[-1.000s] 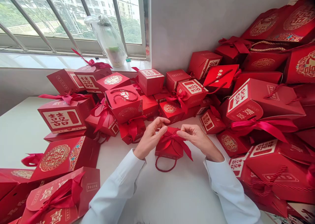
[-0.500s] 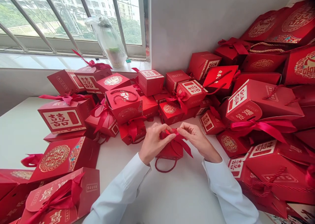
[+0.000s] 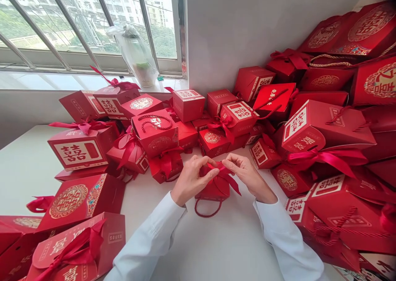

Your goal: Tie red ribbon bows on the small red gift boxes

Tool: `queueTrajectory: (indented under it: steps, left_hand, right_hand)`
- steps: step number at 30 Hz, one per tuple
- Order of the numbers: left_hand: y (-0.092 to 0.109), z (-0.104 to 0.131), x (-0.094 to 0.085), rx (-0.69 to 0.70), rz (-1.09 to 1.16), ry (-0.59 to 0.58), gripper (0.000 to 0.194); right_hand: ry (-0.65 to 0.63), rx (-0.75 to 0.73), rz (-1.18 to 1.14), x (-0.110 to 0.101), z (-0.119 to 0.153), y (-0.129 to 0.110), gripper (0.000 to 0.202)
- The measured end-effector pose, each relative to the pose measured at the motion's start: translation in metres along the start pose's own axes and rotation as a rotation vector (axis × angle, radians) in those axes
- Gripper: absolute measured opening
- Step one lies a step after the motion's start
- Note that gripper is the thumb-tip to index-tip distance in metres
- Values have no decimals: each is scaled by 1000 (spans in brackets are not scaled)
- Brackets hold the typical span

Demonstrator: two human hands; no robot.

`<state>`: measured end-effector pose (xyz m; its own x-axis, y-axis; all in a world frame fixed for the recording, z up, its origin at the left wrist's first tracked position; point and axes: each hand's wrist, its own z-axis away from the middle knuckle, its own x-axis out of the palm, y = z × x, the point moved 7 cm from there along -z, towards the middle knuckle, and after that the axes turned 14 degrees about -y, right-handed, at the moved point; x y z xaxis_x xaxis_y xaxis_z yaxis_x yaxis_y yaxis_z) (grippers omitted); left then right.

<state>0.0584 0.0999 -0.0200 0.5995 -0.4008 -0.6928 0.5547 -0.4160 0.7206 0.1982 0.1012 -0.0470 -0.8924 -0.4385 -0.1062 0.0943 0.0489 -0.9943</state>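
The fingers of my left hand (image 3: pixel 192 177) and right hand (image 3: pixel 248 176) pinch narrowly on a glossy red satin ribbon bow (image 3: pixel 223 175), its small red cardboard box (image 3: pixel 213 192) on the white tabletop (image 3: pixel 210 244) at six o'clock from them.

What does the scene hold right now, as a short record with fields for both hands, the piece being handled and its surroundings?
Piece: small red box on the white table
Bow: red ribbon bow on its top
Handle: red cord handle, on the near side
Left grip: at bow's left; hold unclear
Right grip: at bow's right; hold unclear
Surroundings: more red boxes left, right and behind
Windowsill: plastic-wrapped container
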Motion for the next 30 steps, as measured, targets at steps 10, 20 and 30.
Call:
queueTrajectory:
  steps: [10, 20, 30]
  left_hand:
    - [1, -2, 3, 18, -46, -13, 8]
    - [-12, 3, -5, -24, 500, -45, 26]
    - [-17, 3, -4, -52, 633, 25, 27]
  right_hand:
    - [16, 10, 16, -1, 1, 3, 36]
    - [223, -55, 360, -15, 7, -18, 23]
    - [114, -5, 594, 22, 5, -28, 2]
